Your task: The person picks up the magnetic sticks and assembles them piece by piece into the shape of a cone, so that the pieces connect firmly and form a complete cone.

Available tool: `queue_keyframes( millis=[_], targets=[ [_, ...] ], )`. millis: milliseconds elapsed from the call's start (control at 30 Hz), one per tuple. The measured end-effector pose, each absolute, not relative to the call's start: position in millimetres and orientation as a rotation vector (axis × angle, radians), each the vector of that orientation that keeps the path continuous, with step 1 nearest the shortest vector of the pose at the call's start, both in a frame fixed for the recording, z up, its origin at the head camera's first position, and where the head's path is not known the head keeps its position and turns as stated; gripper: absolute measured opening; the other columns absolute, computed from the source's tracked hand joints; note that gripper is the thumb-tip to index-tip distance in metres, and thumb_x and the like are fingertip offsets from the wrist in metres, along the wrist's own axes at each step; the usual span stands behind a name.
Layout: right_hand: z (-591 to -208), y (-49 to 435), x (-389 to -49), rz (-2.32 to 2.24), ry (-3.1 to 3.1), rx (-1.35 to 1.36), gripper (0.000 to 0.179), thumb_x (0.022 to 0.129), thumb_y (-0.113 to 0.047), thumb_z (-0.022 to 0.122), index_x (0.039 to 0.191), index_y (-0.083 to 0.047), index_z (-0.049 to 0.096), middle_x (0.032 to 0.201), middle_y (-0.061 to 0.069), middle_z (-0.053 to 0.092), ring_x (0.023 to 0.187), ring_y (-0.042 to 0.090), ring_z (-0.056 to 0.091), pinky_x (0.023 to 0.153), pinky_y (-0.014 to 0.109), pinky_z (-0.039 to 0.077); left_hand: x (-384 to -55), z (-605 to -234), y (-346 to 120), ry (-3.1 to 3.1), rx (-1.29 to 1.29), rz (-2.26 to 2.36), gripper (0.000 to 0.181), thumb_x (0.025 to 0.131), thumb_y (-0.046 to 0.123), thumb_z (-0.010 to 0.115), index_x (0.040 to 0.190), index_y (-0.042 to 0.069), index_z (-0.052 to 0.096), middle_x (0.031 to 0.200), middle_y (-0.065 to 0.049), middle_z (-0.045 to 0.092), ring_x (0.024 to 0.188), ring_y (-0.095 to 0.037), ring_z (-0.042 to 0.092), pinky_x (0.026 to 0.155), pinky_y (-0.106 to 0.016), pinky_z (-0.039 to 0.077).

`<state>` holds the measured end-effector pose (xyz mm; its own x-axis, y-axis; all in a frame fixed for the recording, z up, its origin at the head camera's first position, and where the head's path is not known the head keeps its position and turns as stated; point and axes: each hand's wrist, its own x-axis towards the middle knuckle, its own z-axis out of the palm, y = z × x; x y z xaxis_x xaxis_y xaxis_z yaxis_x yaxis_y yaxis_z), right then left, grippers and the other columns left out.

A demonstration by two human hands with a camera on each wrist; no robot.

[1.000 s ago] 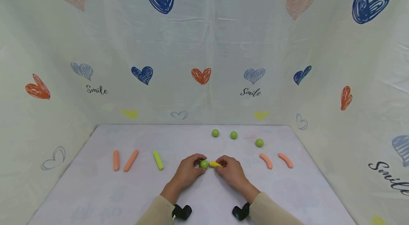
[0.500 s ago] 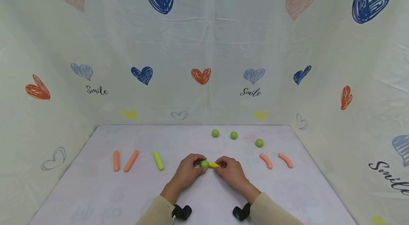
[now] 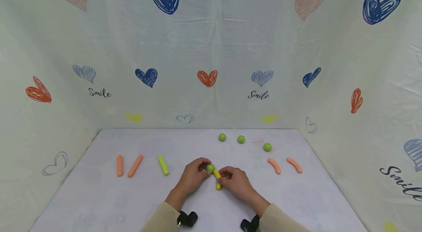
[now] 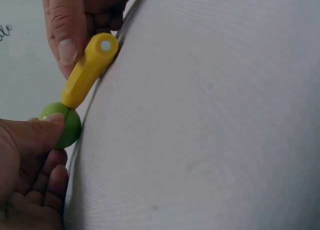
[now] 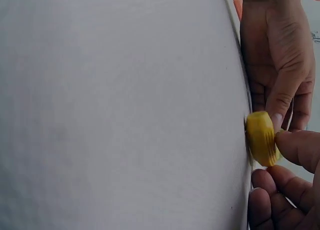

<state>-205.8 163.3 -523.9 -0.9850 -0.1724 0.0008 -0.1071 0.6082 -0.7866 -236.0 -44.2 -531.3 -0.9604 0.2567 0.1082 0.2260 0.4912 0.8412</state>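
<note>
Near the table's middle, my left hand (image 3: 193,173) pinches a smooth green ball (image 4: 73,126) between thumb and fingers. A fine dark line runs down the ball from its upper edge. My right hand (image 3: 237,182) pinches a short yellow ribbed piece (image 4: 90,68), narrow at one end and flared at the other, with a pale round spot on the flared end. Its narrow end meets the ball in the left wrist view. In the right wrist view the flared yellow body (image 5: 261,137) shows beside my thumb, with the ball hidden. The head view has its flared end towards me.
At the left lie two straight orange sticks (image 3: 120,166) and a yellow-green stick (image 3: 163,166). Several more green balls (image 3: 241,139) sit towards the back right. Two curved orange pieces (image 3: 274,166) lie right of my hands. A patterned curtain (image 3: 211,49) closes off the table's back and sides.
The yellow piece, pointing sideways earlier, first came up against the ball, then swung so its outer end points towards me. My right hand lowered with it; my left hand still holds the ball.
</note>
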Motion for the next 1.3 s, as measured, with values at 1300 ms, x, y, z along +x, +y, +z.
queue_keyframes(
  millis=[1300],
  targets=[
    [-516,208,-195,-1.378,2.756,-0.141,0.017,0.098,-0.017,0.072,0.114,-0.011,0.077,0.097,-0.004,0.073,0.089,0.012,0.064,0.072,0.024,0.053,-227,-525,-57,2.738,0.586,1.218,0.018,0.088,0.022,0.086,0.102,0.020,0.076,0.107,0.007,0.068,0.109,-0.018,0.062,0.098,-0.045,0.053]
  ],
)
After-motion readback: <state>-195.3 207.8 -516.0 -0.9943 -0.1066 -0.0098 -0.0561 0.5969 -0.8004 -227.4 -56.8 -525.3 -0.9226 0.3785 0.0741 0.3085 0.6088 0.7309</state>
